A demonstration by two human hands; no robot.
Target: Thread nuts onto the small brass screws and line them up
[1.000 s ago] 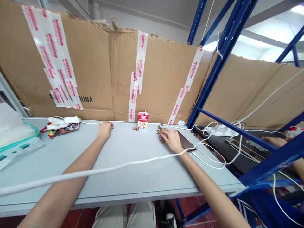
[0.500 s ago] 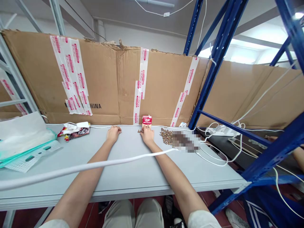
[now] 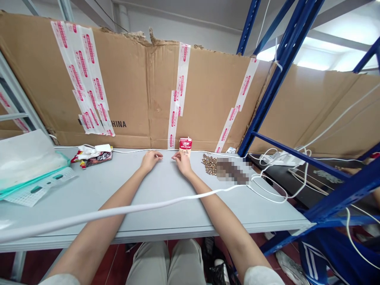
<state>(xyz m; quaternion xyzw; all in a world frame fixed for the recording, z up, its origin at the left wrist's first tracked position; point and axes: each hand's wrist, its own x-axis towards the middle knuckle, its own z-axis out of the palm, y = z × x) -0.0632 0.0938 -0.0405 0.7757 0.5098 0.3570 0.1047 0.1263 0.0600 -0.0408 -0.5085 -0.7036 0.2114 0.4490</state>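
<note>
My left hand (image 3: 151, 161) rests over the back middle of the table, its fingers curled inward with thumb and index tips close together. Across a small gap, my right hand (image 3: 183, 162) pinches its fingertips, pointing left toward my left hand. Whatever either pinch holds is too small to make out. Directly behind my right hand stands a small red and cream carton (image 3: 185, 145), its lower part partly covered by the hand. To the right lies a pile of small shiny gold-brown pieces (image 3: 209, 164), beside a blurred-out patch.
A thick white cable (image 3: 166, 204) crosses in front of my forearms. Snack wrappers (image 3: 94, 155) and a clear plastic bag (image 3: 29, 162) lie left. Cardboard (image 3: 130, 91) walls the back. Right stand a blue post (image 3: 268, 83), a power strip (image 3: 285, 158) and a co-worker's station.
My left hand has lifted from lying on the table and turned its fingertips toward the right. The small brown pieces by my right fingertips no longer show. The view has tilted down slightly.
</note>
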